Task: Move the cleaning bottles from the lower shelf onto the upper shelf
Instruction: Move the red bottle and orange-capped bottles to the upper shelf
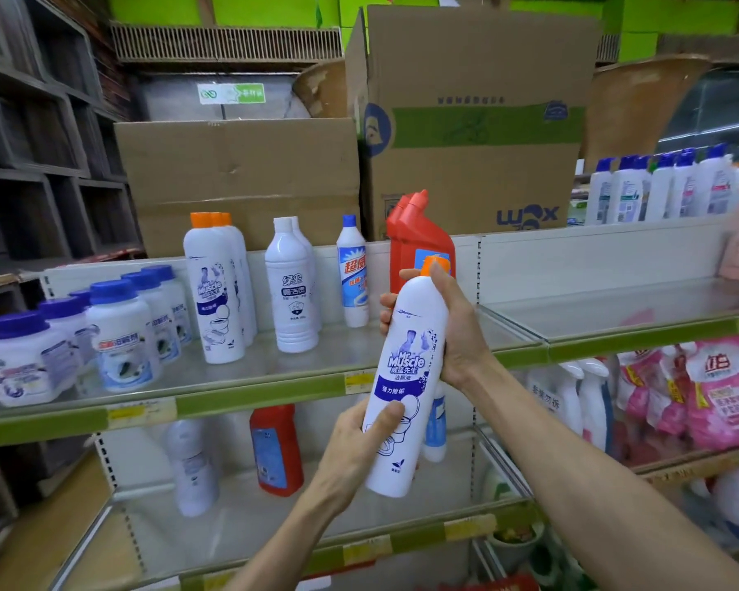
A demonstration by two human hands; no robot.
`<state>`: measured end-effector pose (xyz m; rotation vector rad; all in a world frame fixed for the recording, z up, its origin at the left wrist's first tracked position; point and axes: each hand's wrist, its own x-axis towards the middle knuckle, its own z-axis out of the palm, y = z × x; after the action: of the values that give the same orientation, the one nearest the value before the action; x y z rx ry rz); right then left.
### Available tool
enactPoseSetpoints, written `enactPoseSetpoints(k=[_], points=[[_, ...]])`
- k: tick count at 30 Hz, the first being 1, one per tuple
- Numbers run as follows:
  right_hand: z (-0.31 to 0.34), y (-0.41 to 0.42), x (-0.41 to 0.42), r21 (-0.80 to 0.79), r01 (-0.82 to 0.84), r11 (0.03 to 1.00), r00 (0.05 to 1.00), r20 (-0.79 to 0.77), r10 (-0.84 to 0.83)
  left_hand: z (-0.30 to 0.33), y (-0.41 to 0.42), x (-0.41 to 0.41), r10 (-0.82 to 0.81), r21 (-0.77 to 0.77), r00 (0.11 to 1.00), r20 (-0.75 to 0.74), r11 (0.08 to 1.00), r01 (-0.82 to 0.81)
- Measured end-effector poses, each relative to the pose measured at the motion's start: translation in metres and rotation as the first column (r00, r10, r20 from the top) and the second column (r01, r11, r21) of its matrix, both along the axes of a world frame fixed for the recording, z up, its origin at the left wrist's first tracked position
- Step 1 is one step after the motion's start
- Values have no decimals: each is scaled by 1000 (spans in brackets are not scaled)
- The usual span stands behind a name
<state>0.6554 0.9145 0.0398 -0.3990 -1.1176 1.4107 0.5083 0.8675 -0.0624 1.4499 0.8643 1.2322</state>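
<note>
While both hands keep it in the air in front of the shelves, the white Mr Muscle bottle (pixel 406 377) with an orange cap stands nearly upright, a little tilted, its top toward 1 o'clock. The right hand (pixel 453 330) is closed around the upper part, the fingers wrapped behind the bottle and the thumb near the cap. The left hand (pixel 361 441) is closed on the lower part, with the thumb pressed on the label. The bottle touches no shelf.

On the upper shelf (pixel 248 390), at 9 to 10 o'clock from the held bottle, stand two more Mr Muscle bottles (pixel 216 292), two plain white bottles (pixel 293 292), one blue-capped bottle (pixel 353 275) and red bottles (pixel 419 241) just behind the right hand. Far at 9 o'clock is a group of blue-lidded jars (pixel 116 334).

On the lower shelf (pixel 274 531), at 7 to 8 o'clock, remain a white bottle (pixel 193 467) and a red bottle (pixel 276 450); one white and blue bottle (pixel 436 428) is partly hidden behind the held one.

Cardboard boxes (pixel 240 181) stand behind the upper shelf.
</note>
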Motion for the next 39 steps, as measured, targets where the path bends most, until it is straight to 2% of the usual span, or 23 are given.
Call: enactPoseSetpoints(k=[6, 14, 20, 25, 39], points=[[3, 4, -32, 103, 186, 977, 955, 217, -204, 2, -11, -22, 177, 80, 984, 12, 981, -177], [16, 20, -59, 266, 220, 938, 871, 380, -312, 10, 0, -45, 305, 87, 948, 90, 946, -313], [30, 44, -77, 352, 198, 915, 840, 420, -344, 25, 14, -59, 375, 90, 920, 114, 918, -386], [42, 60, -94, 386, 127, 913, 859, 418, -297, 32, 28, -74, 457, 140, 884, 101, 873, -467], [70, 77, -165, 427, 103, 898, 828, 464, -316, 52, 57, -137, 491, 183, 864, 110, 845, -503]])
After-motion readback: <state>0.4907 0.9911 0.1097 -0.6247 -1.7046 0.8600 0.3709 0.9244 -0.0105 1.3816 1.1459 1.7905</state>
